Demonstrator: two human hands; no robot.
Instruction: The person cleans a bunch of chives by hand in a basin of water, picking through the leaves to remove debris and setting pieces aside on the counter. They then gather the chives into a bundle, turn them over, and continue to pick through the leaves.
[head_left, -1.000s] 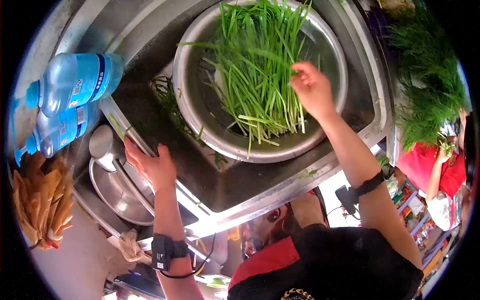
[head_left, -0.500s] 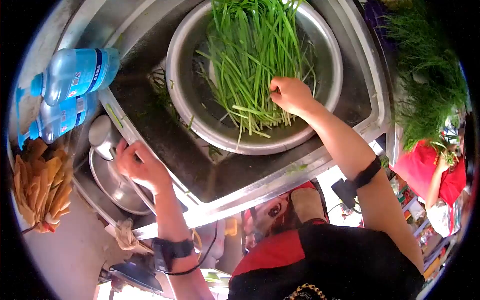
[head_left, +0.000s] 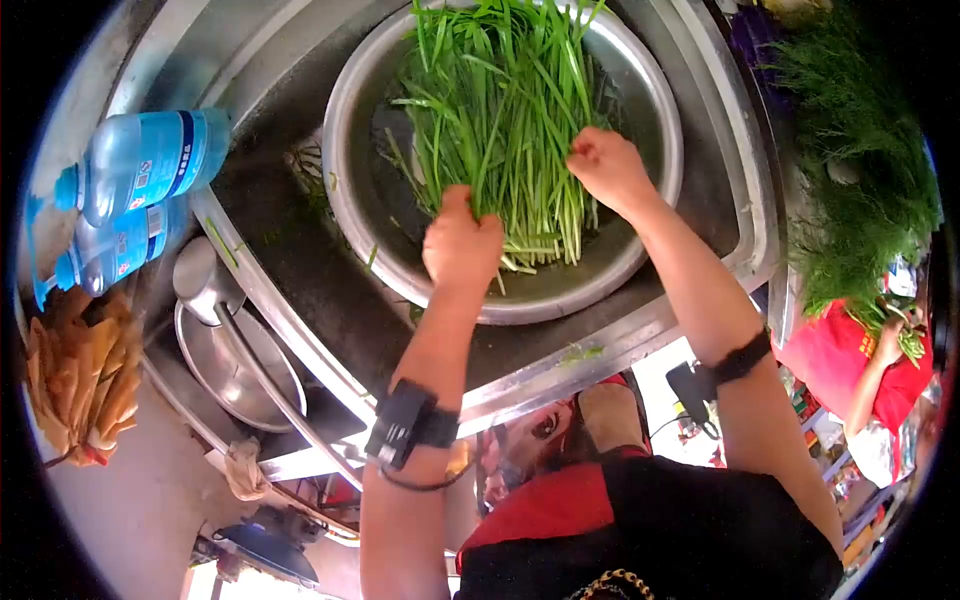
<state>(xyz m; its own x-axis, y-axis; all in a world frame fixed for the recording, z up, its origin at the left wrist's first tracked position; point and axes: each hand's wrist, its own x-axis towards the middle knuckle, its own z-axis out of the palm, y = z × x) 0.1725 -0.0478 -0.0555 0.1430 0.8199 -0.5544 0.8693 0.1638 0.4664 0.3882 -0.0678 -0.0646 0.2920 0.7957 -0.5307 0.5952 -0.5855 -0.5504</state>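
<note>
Long green stalks (head_left: 520, 130) lie in a wide metal basin (head_left: 345, 200) with water in it, their pale cut ends toward me. My left hand (head_left: 462, 240) is over the near left part of the basin, at the left edge of the stalks. Its fingers are curled, and what they hold, if anything, is hidden. At the right edge of the bunch is my right hand (head_left: 608, 170), fingers bent and pressed together; anything between them is too small to name. Both wrists wear dark bands.
The basin stands in a metal sink (head_left: 745, 265). To the left are blue-labelled bottles (head_left: 150, 165), a metal ladle (head_left: 205, 275), a metal bowl (head_left: 240, 370) and brown strips (head_left: 85, 370). Feathery greens (head_left: 850, 150) lie right, near a person in red (head_left: 840, 355) holding greens.
My left hand has moved from beside the ladle to the stalks in the basin. My right hand has shifted slightly up and to the right.
</note>
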